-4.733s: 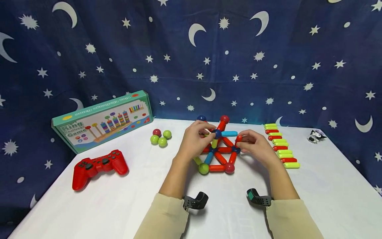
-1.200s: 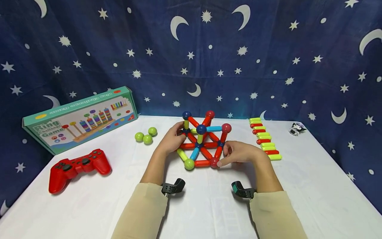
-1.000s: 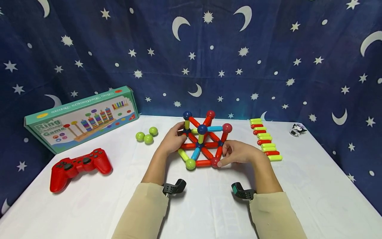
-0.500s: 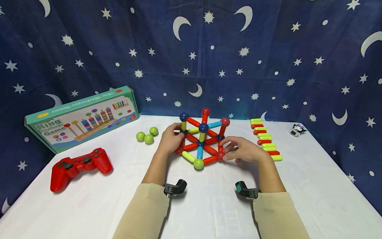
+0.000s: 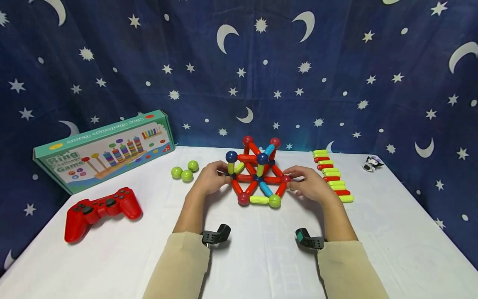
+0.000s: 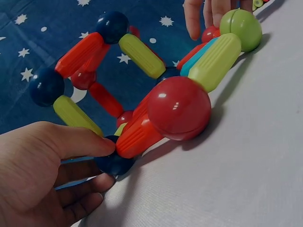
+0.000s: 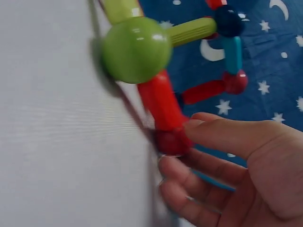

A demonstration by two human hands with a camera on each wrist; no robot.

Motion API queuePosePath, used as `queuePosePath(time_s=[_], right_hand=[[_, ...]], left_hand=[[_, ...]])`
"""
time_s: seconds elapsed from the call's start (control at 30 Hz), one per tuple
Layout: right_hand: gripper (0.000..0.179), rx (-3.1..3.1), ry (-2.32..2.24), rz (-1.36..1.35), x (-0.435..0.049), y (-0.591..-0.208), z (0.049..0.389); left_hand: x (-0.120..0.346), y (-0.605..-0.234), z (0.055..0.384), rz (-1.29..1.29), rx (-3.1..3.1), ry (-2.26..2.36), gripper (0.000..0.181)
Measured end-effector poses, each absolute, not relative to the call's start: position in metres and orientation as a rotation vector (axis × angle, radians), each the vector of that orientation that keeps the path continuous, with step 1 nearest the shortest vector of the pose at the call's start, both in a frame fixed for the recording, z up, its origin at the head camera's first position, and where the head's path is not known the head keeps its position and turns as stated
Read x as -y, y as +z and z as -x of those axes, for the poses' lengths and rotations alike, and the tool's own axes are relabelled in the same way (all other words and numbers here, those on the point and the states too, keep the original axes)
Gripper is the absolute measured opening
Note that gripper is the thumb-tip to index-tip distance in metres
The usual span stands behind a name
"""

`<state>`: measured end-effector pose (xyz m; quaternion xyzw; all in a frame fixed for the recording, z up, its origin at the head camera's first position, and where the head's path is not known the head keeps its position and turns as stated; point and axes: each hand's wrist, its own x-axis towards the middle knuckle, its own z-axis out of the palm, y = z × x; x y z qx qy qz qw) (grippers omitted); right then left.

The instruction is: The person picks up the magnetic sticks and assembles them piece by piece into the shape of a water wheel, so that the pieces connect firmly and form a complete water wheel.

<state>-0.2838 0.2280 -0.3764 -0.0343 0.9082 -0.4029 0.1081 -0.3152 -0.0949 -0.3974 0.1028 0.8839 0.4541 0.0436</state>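
On the table stands a frame of coloured magnetic rods and balls, with a blue ball at its middle. Red and yellow-green uprights carry a raised tier of blue and red balls joined by rods. My left hand pinches a blue corner ball at the frame's left, thumb on top. Opposite it, my right hand holds a red corner ball between thumb and fingers. A red ball and a green ball form the front corners, with a yellow-green rod between them.
Three loose green balls lie left of the frame. Further left are a red game controller and a Ring Challenge Game box. Red and yellow-green rods line up at right, near a small black-and-white figure. A starry curtain hangs behind.
The frame has turned counterclockwise seen from above; its green ball slid right along the front. Since the oldest frame, the loose red ball has left the green ones and a red ball tops the red upright.
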Motion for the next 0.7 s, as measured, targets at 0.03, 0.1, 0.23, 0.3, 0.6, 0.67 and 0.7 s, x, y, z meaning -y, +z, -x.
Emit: queuePosePath(time_s=[0.03,0.1,0.23,0.3,0.6,0.67,0.7], right_hand=[[0.044,-2.679,-1.183,0.114,-0.23,-0.373,0.282],[0.044,-2.7,-1.187,0.143,-0.235,-0.362,0.277],[0.044,-2.769,-1.116,0.151,-0.256,-0.339,0.265],[0.043,-2.783,-1.056,0.114,-0.27,-0.333,0.261],[0.039,-2.788,-0.763,-0.022,-0.338,-0.345,0.249],[0.039,-2.777,-0.726,-0.06,-0.341,-0.348,0.246],[0.039,-2.777,-0.712,-0.072,-0.342,-0.349,0.246]], left_hand=[[0.097,-0.398,0.315,-0.326,-2.698,1.388,0.036],[0.1,-0.398,0.316,-0.349,-2.689,1.399,0.036],[0.108,-0.398,0.317,-0.384,-2.675,1.431,0.036],[0.112,-0.398,0.316,-0.381,-2.665,1.449,0.036],[0.118,-0.397,0.315,-0.348,-2.617,1.497,0.036],[0.116,-0.4,0.316,-0.338,-2.61,1.506,0.035],[0.115,-0.401,0.316,-0.333,-2.606,1.51,0.035]])
